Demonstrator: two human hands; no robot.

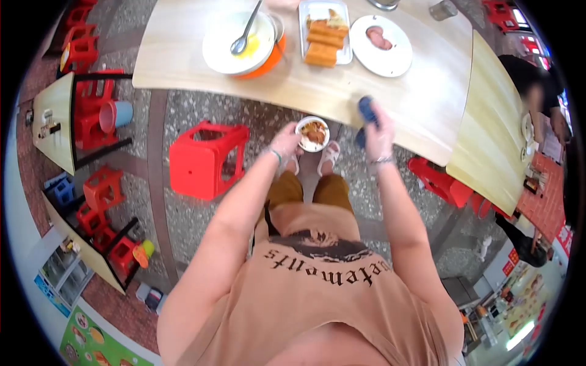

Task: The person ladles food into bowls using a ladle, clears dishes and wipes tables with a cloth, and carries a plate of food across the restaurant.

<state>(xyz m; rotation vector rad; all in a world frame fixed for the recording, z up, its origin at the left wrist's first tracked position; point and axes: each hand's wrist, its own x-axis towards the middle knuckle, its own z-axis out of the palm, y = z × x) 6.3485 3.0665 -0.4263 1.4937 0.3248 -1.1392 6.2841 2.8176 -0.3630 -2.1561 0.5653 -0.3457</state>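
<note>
In my left hand (285, 141) is a small white bowl (314, 146), its rim tilted towards me; rice and brown sauced meat show inside. The fingers close around its left side, just short of the table (415, 104). My right hand (381, 131) grips a dark blue object (366, 110) with two rounded parts, at the table's front edge; its kind is unclear. Beyond on the table stand a large white bowl (213, 52) with yellow liquid and a metal spoon (239, 44), a tray (303, 49) of fried dough pieces (321, 53), and a white plate (390, 64) with pinkish sausage-like pieces (378, 38).
A red stool (198, 168) stands to my left, near my knee. More red stools (433, 180) sit under the table on the right. A glass (444, 10) stands at the far right. A person in black (531, 79) is at the neighbouring table (488, 134).
</note>
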